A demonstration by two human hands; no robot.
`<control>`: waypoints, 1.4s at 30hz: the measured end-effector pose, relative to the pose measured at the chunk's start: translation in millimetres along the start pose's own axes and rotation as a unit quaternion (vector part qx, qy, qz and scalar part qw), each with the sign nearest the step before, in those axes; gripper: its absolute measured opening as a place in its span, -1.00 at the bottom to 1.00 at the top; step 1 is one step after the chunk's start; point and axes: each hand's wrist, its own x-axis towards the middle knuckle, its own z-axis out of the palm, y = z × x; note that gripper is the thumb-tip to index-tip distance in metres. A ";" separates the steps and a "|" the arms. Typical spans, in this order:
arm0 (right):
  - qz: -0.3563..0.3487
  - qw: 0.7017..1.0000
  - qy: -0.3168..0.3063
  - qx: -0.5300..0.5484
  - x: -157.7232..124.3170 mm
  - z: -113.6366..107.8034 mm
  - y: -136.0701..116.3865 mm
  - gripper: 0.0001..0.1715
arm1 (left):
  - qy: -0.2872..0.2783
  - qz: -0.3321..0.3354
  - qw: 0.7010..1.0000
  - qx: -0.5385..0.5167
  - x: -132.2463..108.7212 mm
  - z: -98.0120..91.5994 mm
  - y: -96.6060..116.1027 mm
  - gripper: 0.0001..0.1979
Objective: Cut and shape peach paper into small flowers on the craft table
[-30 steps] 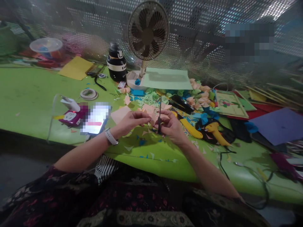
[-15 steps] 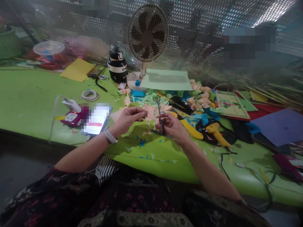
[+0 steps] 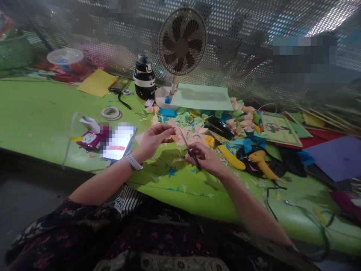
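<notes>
My right hand (image 3: 203, 157) holds a pair of dark-handled scissors (image 3: 194, 156), its fingers wrapped round the handles. The thin blades point up and to the left, towards my left fingertips. My left hand (image 3: 156, 138) is closed in a pinch at thumb and forefinger; a tiny pale bit shows at the tips, too small to name. Behind both hands lie peach paper pieces (image 3: 190, 136) among small paper scraps. Blue and white offcuts (image 3: 172, 172) are scattered on the green table (image 3: 158, 192) in front of my hands.
A fan (image 3: 182, 45) stands at the back beside a black bottle (image 3: 144, 81). To the left are a phone (image 3: 120, 143), a socket block (image 3: 90, 140) and a tape roll (image 3: 111, 113). Rightward lie a black stapler (image 3: 220, 128), a yellow glue gun (image 3: 262, 163) and purple paper (image 3: 335, 157).
The scissors have tilted from nearly upright to leaning left, their blades nearer my left fingertips. My left hand keeps its pinch. The whole view has shifted slightly.
</notes>
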 end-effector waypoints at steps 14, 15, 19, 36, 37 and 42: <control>-0.035 0.997 0.014 -0.063 -0.3 1.3 7.0 -0.56 | -0.019 -0.004 1.000 0.024 -0.8 1.1 -4.5 -0.74; -0.037 0.997 0.014 -0.064 -0.1 1.3 7.4 -0.56 | -0.019 -0.005 0.999 0.025 -1.2 1.6 -4.1 -0.74; -0.043 0.997 0.017 -0.066 0.0 1.2 9.2 -0.57 | -0.025 -0.006 0.999 0.027 -1.8 2.2 -3.9 -0.74; -0.052 0.996 0.030 -0.066 0.7 0.8 13.5 -0.51 | -0.020 -0.010 0.999 0.029 -3.2 4.4 -4.6 -0.75; -0.052 0.996 0.030 -0.065 0.9 1.1 13.7 -0.51 | -0.019 -0.012 0.999 0.033 -3.1 4.4 -4.7 -0.75; -0.051 0.996 0.031 -0.061 1.5 2.1 13.7 -0.51 | -0.018 -0.013 0.999 0.038 -3.5 4.7 -4.6 -0.76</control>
